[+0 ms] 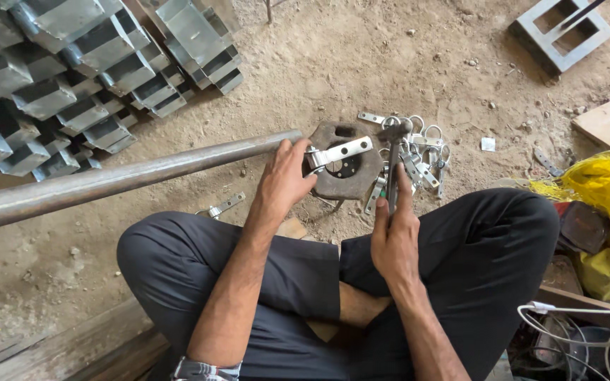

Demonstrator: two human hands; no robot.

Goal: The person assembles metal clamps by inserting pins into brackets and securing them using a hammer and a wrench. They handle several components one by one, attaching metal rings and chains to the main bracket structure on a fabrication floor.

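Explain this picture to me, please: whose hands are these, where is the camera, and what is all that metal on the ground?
There is one picture, taken by a camera on a person's head, looking down at their crossed legs and bare hands. The left hand presses a shiny metal clamp piece onto a rusty iron block on the dirt floor. The right hand grips a hammer, head up. Behind the hammer lies a pile of similar clamp pieces. A long steel pipe runs leftward, and stacked metal channels fill the upper left.
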